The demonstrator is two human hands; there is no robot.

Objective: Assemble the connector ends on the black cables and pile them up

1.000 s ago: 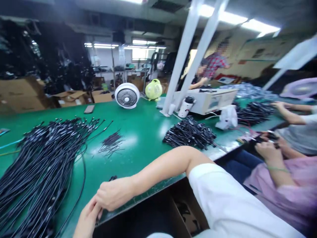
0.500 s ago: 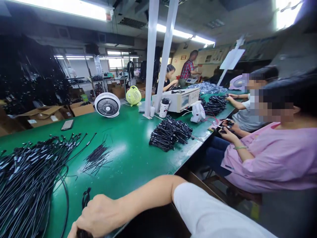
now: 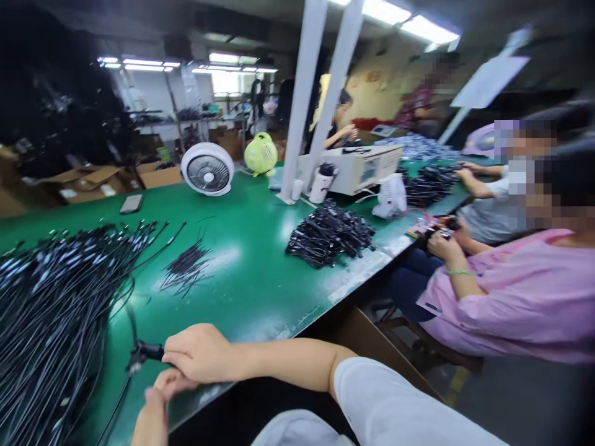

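Right hand (image 3: 199, 353): grip pressed shut around a black cable plug (image 3: 149, 352), plug end protruding to the left of the hand. Position: over the green counter (image 3: 242, 297), close to its front edge. Thin black cable (image 3: 121, 396) running down from the plug, alongside a large heap of black cables (image 3: 51, 322) at the left of the counter.

Left hand (image 3: 151, 415): low in the view, fingers (image 3: 171, 379) raised just beneath the right hand. Grip state not determinable from this angle.

Farther along the counter: small bunch of short black wires (image 3: 187, 267), separate pile of black cables (image 3: 329, 236), white box-shaped instrument (image 3: 353, 170), white desk fan (image 3: 207, 168), yellow-green fan (image 3: 261, 153). Phone (image 3: 131, 203) lying flat near the counter's far edge.

To the right, seated co-worker in a pink shirt (image 3: 511, 291): both hands (image 3: 439, 243) at a small dark item, well apart from the inspected hands.
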